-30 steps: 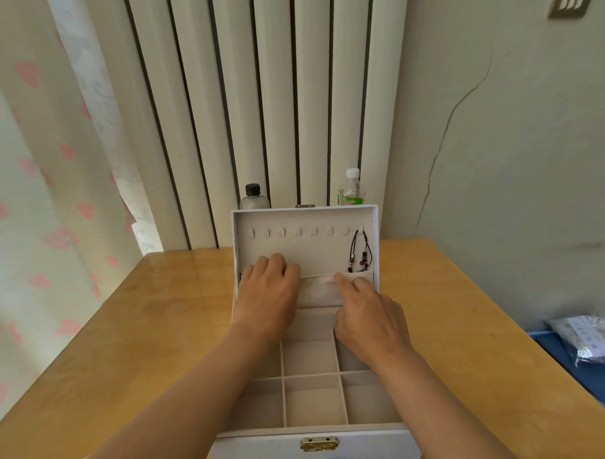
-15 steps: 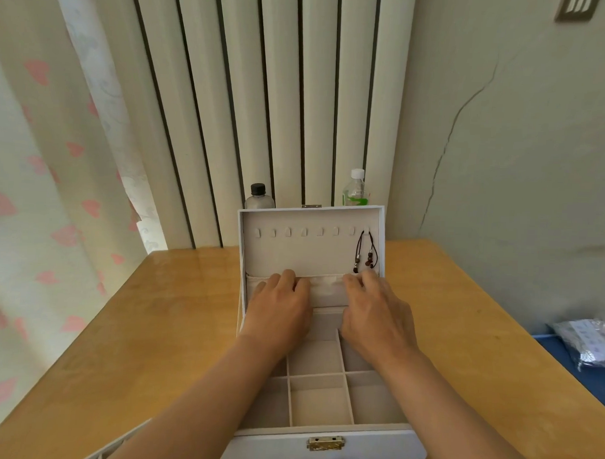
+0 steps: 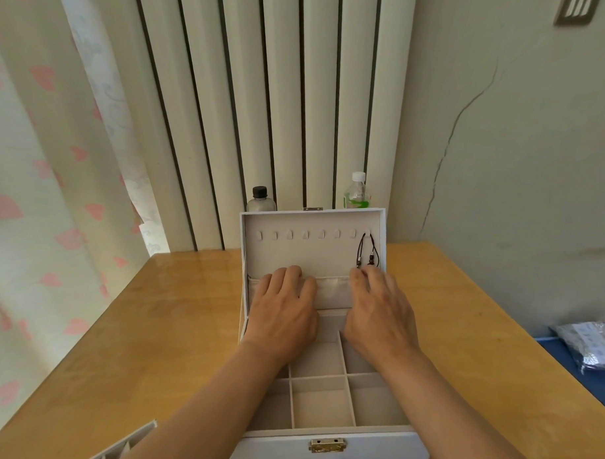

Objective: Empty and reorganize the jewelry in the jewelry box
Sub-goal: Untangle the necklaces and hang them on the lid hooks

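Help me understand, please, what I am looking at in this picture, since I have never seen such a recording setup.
There is no machine here: a person works with two bare hands, and the picture comes from a camera worn on the head, looking forward and down. On the wooden table stands a white jewelry box with its lid raised. A dark cord necklace hangs from the rightmost hook inside the lid. The left hand lies on the fabric pocket at the lid's foot and holds nothing. The right hand reaches the same pocket just below the necklace; whether its fingers pinch anything cannot be told. The compartments that show hold no jewelry. A dark-capped bottle and a white-capped bottle stand behind the box.
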